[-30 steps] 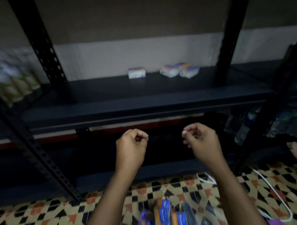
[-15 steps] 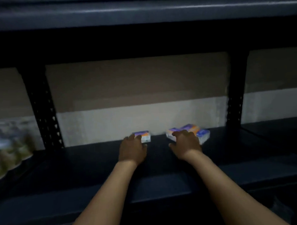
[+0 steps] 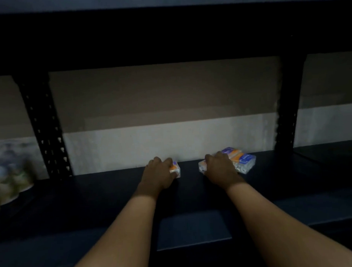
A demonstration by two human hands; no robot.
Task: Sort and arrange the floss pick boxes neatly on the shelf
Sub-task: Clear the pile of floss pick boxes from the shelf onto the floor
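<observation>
Forearms reach forward from the bottom edge, yours, stretched out over the dark shelf (image 3: 194, 228) whose front lip runs across the foreground. Further in, your left hand (image 3: 159, 177) lies palm down over a single floss pick box (image 3: 176, 169), fingers curled over its top and thumb tucked at its near right corner, so the grip is closed round that box; only its right end, white with orange and a touch of purple, shows past your knuckles. A bare strip of shelf lies between this box and the next group, so the two are apart. Your right hand (image 3: 220, 168) covers the left part of a cluster of floss pick boxes (image 3: 242, 161), fingers bent down over the nearest one, whose pale left end pokes out beyond your fingertips; the grip looks closed on that box, though the dim light hides how the thumb lies. The rest of the cluster sits touching, angled slightly, purple and orange tops facing up, and how many boxes it holds is hard to tell. All the boxes sit near the back edge of the shelf. Behind them stands a pale wall (image 3: 171, 137), flanked by two perforated black uprights (image 3: 45, 126). At far left, blurred wrapped packages (image 3: 9, 179) rest on the neighbouring shelf section. Overhead, the underside of an upper shelf (image 3: 167, 33) closes the view in shadow.
</observation>
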